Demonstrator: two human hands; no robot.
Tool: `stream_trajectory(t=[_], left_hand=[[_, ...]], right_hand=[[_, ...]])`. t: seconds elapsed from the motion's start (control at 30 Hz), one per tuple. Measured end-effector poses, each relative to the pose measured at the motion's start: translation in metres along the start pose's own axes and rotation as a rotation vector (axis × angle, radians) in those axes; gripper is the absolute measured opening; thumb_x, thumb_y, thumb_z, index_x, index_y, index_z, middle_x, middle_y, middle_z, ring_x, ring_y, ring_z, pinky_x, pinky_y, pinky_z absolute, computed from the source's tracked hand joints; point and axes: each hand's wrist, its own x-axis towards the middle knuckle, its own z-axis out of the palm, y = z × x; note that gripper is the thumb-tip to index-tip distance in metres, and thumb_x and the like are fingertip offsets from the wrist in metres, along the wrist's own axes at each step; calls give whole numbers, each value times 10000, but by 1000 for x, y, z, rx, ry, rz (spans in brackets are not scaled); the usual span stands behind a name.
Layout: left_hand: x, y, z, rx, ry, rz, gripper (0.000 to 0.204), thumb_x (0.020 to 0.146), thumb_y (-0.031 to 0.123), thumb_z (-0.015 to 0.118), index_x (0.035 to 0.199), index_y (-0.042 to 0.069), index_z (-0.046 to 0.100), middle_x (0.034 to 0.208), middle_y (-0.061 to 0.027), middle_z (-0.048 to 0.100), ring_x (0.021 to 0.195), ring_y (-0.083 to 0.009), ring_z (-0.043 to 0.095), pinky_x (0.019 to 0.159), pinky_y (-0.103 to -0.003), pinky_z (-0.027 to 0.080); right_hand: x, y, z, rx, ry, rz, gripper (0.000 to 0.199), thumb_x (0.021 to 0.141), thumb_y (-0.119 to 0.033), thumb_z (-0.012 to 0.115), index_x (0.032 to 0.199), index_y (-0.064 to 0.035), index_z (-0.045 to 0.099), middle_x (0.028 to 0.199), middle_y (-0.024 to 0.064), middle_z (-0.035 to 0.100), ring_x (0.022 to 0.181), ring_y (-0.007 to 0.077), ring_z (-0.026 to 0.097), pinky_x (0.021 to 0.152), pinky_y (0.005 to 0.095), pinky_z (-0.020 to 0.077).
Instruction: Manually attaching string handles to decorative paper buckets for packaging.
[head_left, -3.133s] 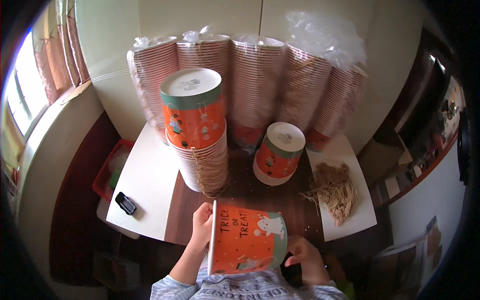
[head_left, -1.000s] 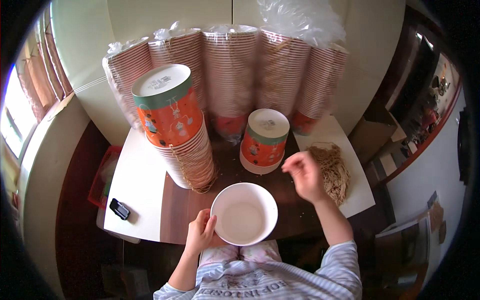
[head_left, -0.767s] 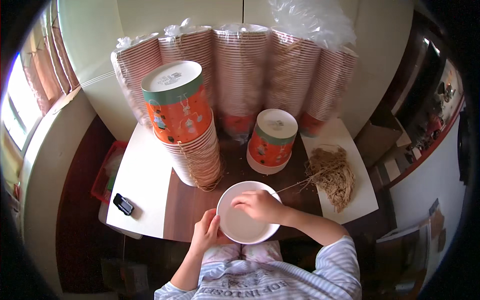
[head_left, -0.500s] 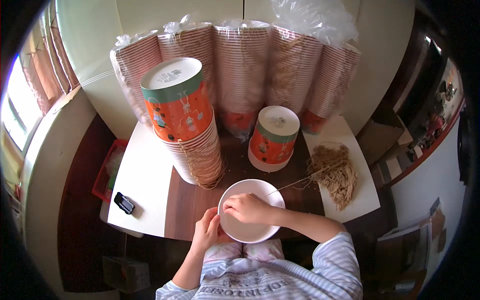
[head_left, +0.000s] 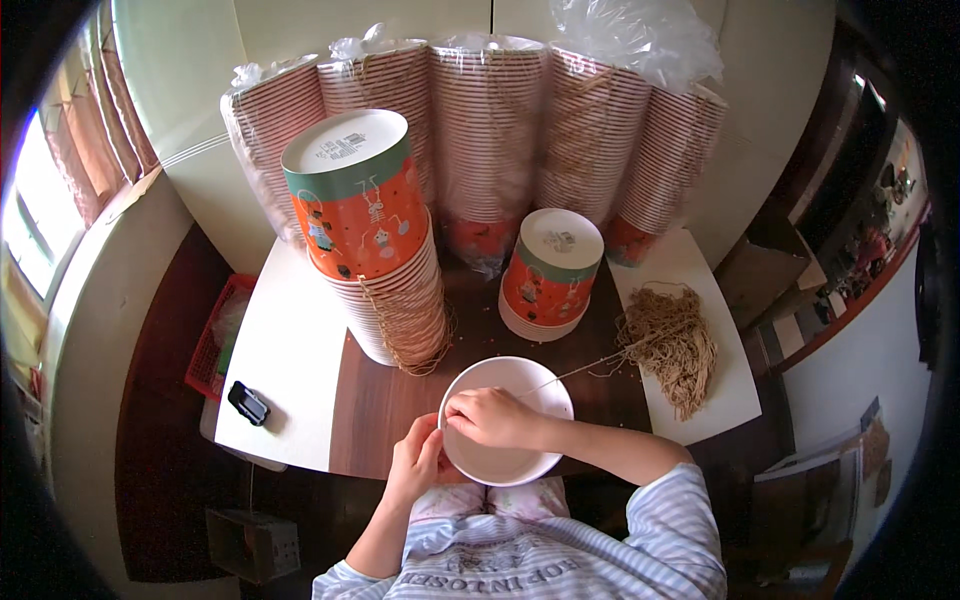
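From the head camera, the white paper bucket (head_left: 505,440) sits at the table's (head_left: 300,350) near edge, mouth up. The left hand (head_left: 415,465) grips its left wall. The right hand (head_left: 490,418) lies over the rim, fingers pinching a twine strand (head_left: 580,370) running right toward the twine pile (head_left: 670,345). Behind the bucket stands a short orange stack (head_left: 550,275).

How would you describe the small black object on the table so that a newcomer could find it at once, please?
Start at the tall stack of orange cups on the table's left half. Move toward the near left corner of the white tabletop: the small black object lies there alone. It is the only dark, flat item, apart from all paper cups.
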Motion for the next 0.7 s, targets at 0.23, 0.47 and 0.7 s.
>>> stream_trajectory(t=[0.23,0.47,0.7], left_hand=[[0,4,0,-29,-35,-74,240,888,116,426,1078,-18,484,764,-74,595,653,-92,559,577,-236,463],[-2,0,1,-110,-22,-56,242,898,129,421,1078,-20,483,735,-62,581,602,-85,549,540,-228,457],[-4,1,1,-88,-13,-38,244,910,147,406,1052,-23,510,714,-53,578,585,-80,547,525,-220,453]], right_hand=[[-1,-1,0,-8,9,28,141,775,-159,530,764,-25,570,704,152,605,672,311,598,627,418,468],[-2,-4,0,-19,-12,43,158,770,-171,527,766,-24,585,708,161,609,670,315,601,634,421,472],[-2,-1,2,-4,-26,3,163,773,-170,518,791,-26,593,751,154,614,711,314,599,661,424,468]])
